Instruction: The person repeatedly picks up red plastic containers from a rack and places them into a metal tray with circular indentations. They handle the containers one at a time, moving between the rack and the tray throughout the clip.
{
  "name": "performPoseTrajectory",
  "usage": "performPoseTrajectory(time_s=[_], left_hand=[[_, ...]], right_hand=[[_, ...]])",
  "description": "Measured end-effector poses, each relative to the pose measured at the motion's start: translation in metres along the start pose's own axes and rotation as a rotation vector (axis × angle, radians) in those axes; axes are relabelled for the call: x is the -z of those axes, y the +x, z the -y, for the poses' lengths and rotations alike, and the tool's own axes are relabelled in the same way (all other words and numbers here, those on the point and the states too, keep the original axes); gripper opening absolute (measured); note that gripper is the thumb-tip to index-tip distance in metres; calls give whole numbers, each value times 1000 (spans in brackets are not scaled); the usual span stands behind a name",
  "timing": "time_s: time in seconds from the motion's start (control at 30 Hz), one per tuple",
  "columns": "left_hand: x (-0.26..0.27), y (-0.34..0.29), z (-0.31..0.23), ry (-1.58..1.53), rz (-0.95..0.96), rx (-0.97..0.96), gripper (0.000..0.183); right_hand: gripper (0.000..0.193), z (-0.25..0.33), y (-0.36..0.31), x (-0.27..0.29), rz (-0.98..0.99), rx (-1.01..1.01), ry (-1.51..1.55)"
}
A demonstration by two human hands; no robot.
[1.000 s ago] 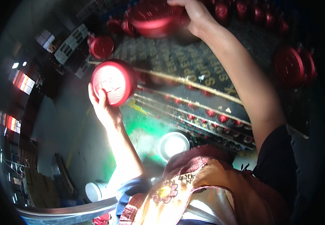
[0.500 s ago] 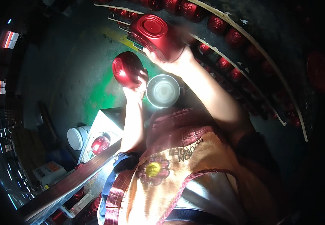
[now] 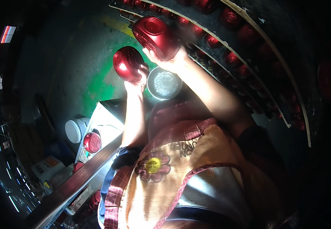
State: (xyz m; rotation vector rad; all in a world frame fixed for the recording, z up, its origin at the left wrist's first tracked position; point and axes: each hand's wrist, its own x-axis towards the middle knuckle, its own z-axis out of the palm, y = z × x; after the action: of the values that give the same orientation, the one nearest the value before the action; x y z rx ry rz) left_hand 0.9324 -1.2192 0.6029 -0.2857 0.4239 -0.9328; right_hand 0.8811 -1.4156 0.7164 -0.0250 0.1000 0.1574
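Observation:
A glossy red jar [image 3: 128, 63] rests in my left hand [image 3: 138, 78], its round base facing up and left. To the right and a little farther off, my right hand [image 3: 171, 61] grips a larger-looking red jar [image 3: 157, 36] from below, with the recessed ring of its base showing. Fingers are wrapped round both jars, and the two are close but apart. Just below my hands, a grey round container [image 3: 164, 83] has a bright, glinting inside whose contents I cannot make out.
Curved-looking rack tiers [image 3: 245, 70] bearing many red jars run along the far right. At left, a white lidded bucket [image 3: 75, 130] stands beside a white surface with a red jar [image 3: 92, 142]. A long rail [image 3: 79, 183] crosses the lower left.
Both jars remain in my hands and appear slightly turned. The jar in my right hand is tilted a little differently and sits slightly closer to the left one. The whole view has shifted a little.

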Motion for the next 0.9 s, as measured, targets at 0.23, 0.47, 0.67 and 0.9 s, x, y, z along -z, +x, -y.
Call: performPoseTrajectory(time_s=[0.23, 0.47, 0.67, 0.9], left_hand=[[3, 3, -3, -2, 20, -18, 55], [14, -5, -13, 60, 35, -12, 45], [-46, -11, -1, 673, -187, -592, 51], [-249, -27, 126, 1499, 507, -922, 57]], right_hand=[[59, -6, 5, 9, -15, -12, -10], [47, -19, -31, -25, -55, 56, 114], [48, 4, -143, -150, 49, 431, -811], [53, 8, -324, -291, -114, 1097, -1850]])
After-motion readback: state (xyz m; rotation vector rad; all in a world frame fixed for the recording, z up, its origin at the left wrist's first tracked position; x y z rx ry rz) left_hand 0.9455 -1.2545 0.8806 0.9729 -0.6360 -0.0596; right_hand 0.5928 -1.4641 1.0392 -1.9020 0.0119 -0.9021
